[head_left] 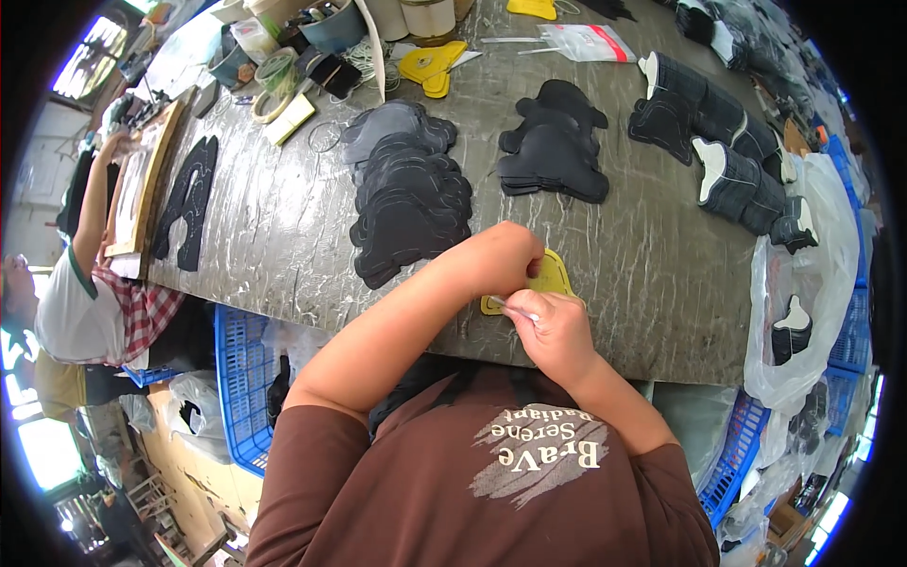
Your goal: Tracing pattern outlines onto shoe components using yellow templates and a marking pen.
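Observation:
Close to the table's near edge lies a yellow template [553,274] with slots cut along its outline. My left hand [508,257] curls over its left side, closed and pressing on it; the fingertips are mostly hidden. In my right hand [559,333] a thin whitish pen [518,311] is pinched, its tip pointing left at the template's lower edge. Whatever is under the template cannot be made out. Left of my hands, a fanned stack of black cut pieces [412,203] with pale outlines spreads over the table. A second stack of plain black pieces [553,151] lies beyond my hands.
Black bundles with white edges [723,175] line the table's right side by a clear plastic bag [812,274]. Other yellow templates [435,66], tubs [335,26] and tape are at the back. Blue crates [244,387] stand below. At far left a co-worker [90,302] reaches toward a wooden frame [142,189].

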A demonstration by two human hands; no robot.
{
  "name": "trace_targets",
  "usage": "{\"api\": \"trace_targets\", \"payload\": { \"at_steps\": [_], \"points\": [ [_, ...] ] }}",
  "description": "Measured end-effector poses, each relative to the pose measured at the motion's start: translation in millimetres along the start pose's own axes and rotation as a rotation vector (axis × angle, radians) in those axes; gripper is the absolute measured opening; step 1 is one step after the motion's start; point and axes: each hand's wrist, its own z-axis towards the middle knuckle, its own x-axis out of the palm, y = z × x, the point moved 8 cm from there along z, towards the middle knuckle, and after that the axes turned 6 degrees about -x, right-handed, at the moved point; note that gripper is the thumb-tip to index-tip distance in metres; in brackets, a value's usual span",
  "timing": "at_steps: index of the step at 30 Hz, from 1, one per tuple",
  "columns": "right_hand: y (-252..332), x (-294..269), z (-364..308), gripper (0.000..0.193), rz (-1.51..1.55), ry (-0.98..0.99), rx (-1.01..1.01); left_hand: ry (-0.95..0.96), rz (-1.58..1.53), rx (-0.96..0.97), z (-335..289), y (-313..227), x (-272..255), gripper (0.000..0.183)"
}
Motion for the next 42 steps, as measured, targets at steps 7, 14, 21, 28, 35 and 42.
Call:
{"api": "trace_targets", "payload": {
  "at_steps": [7, 14, 21, 28, 35, 42],
  "points": [
    [3.9, 3.2, 2.1, 0.013, -0.077, -0.008, -0.014, 0.023, -0.009, 0.010, -0.3, -0.2, -1.1, 0.029],
    [4.8, 7.0, -0.8, 0.012, -0.097, 0.072, -0.046, 0.017, -0.015, 0.007, 0.9, 1.8, 1.1, 0.028],
    [-13.2, -12.8, -9.4, 0.012, -0.051, 0.005, 0.114, 0.016, 0.000, 0.011, 1.8, 0.8, 2.2, 0.026],
    [-25.1, -22.6, -16.2, 0.012, 0.027, -0.047, 0.238, 0.001, 0.013, 0.041, 3.2, 2.9, 3.5, 0.024],
    [-28.1, -29.8, -19.1, 0.013, -0.016, -0.087, 0.209, 0.014, 0.031, 0.036, 2.8, 1.6, 3.5, 0.024],
    [-30.6, -36.8, -23.1, 0.012, -0.048, -0.104, 0.264, 0.008, 0.023, 0.029, 1.2, -0.3, 1.8, 0.023]
  ]
}}
